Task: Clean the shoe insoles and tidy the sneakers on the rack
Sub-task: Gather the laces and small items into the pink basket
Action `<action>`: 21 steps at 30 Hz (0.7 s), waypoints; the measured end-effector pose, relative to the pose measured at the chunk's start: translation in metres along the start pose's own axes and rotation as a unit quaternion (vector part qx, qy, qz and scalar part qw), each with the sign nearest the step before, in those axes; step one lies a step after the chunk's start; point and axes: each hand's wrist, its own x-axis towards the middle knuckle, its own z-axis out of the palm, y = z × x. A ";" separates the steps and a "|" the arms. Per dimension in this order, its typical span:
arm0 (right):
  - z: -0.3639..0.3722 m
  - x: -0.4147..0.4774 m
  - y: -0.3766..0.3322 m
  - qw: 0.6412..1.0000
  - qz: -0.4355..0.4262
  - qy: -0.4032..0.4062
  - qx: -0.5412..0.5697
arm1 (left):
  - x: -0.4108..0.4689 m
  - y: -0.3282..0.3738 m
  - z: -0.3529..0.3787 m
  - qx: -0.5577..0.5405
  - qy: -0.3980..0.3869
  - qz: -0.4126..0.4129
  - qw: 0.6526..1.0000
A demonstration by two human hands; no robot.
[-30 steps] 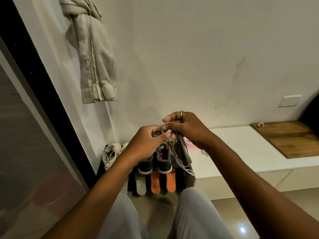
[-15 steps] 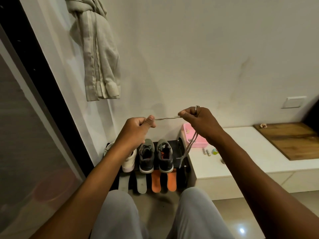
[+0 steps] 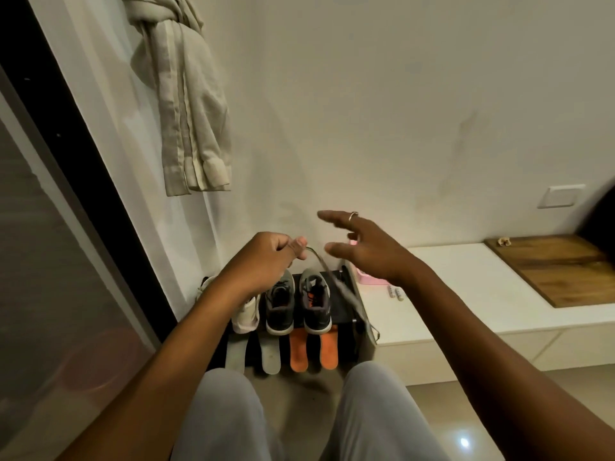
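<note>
Pale wall, and at its foot a low black rack (image 3: 339,316). On it, two grey sneakers (image 3: 280,304) sit side by side, with a white sneaker (image 3: 248,314) just left. Orange insoles (image 3: 298,352) and grey insoles (image 3: 270,356) show below them. Above the shoes, the left hand (image 3: 266,261) pinches one end of a grey shoelace (image 3: 332,277), which trails down to the right. The right hand (image 3: 366,247) hovers just right, fingers spread, holding nothing. Further right, the white counter (image 3: 466,294) carries a pink box (image 3: 369,277) and a wooden board (image 3: 559,267).
</note>
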 end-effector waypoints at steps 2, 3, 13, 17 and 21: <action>0.012 -0.002 -0.009 0.994 -0.016 -0.087 0.062 | 0.000 0.000 0.009 0.018 -0.009 0.004 1.000; 0.018 -0.002 -0.012 0.990 -0.016 -0.111 0.081 | 0.001 0.000 0.012 0.026 -0.011 0.002 1.000; 0.005 0.001 -0.001 1.000 0.015 -0.012 -0.016 | 0.001 -0.004 -0.008 0.037 -0.042 -0.010 0.998; -0.002 0.003 0.004 0.998 0.063 0.018 -0.018 | 0.003 -0.007 -0.016 0.040 -0.037 -0.034 0.998; 0.003 -0.001 0.003 0.996 0.054 -0.057 0.028 | 0.002 0.000 -0.012 0.021 -0.022 -0.019 0.999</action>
